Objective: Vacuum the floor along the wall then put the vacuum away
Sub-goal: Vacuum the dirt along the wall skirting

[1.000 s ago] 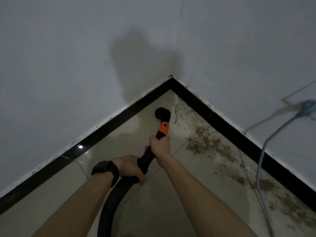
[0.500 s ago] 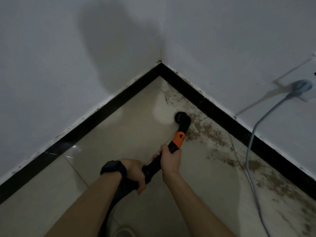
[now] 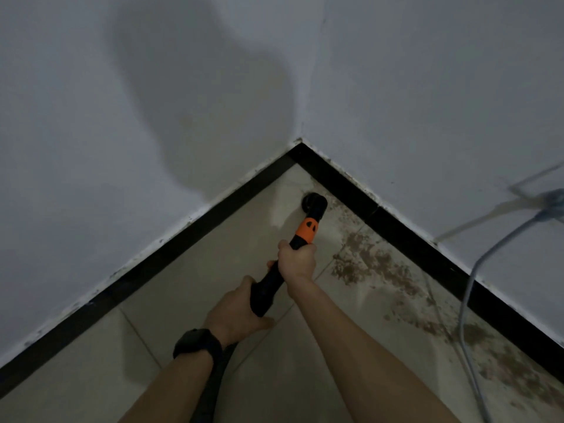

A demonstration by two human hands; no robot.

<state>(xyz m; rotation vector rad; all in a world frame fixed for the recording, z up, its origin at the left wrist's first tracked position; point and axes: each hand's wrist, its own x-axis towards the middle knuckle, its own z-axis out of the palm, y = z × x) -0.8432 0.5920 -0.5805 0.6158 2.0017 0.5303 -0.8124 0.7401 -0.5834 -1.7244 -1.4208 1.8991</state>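
A black vacuum wand [image 3: 268,285] with an orange collar [image 3: 306,228] points at the room corner. Its round black nozzle [image 3: 314,204] sits on the tiled floor [image 3: 189,270] close to the right-hand black skirting [image 3: 396,221]. My right hand [image 3: 297,261] grips the wand just below the orange collar. My left hand [image 3: 235,309], with a black watch on the wrist, holds the wand's lower end where the black hose [image 3: 213,383] joins it. Brown dirt [image 3: 375,267] covers the floor along the right wall.
Two white walls meet at the corner [image 3: 300,141], each with black skirting. A grey cable [image 3: 470,297] hangs from a wall socket [image 3: 549,203] at the right edge and runs down over the dirty floor. The left floor tiles look clean.
The nozzle has moved from the dirt patch by the right skirting up toward the corner. Both hands kept their grip on the wand and went forward with it.
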